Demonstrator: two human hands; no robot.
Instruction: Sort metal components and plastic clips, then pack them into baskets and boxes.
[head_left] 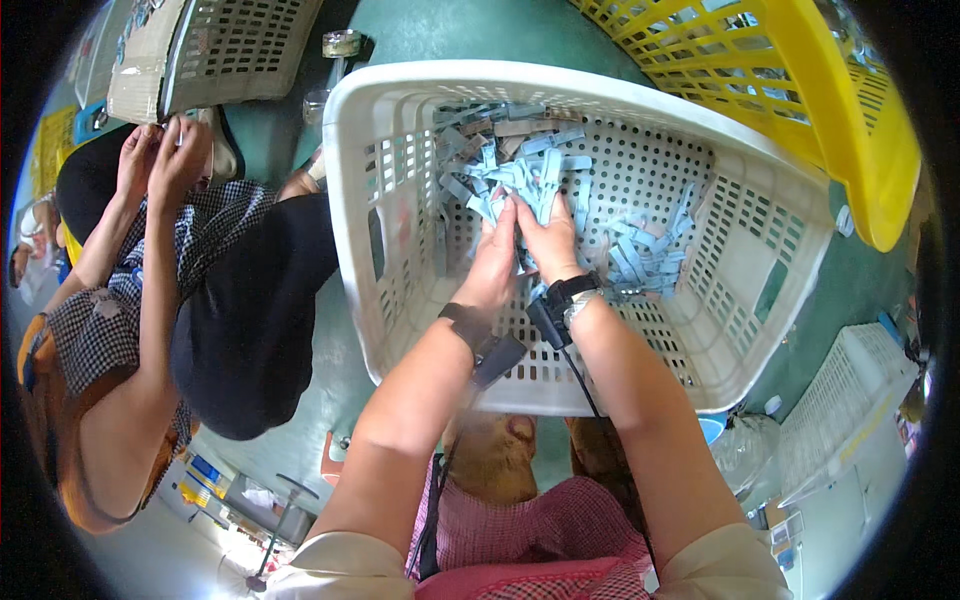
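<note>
Both my hands reach down into a large white plastic basket (345, 230). My left hand (490, 262) and my right hand (552, 242) are side by side, thumbs almost touching, fingers closed around a bunch of flat light blue strips (547, 180). The strips fan out beyond my fingertips, and my hands partly hide them. Behind them, more blue and greyish pieces (510, 128) lie against the basket's far side. A separate heap of light blue strips (640, 250) rests on the basket floor to the right of my right hand.
A yellow basket (800, 90) stands at the far right, close to the white one. On the left a seated co-worker (130, 270) holds both hands up near a cardboard-lined basket (225, 60). Another white basket (850, 400) and a clear plastic bag (748, 445) are at the lower right.
</note>
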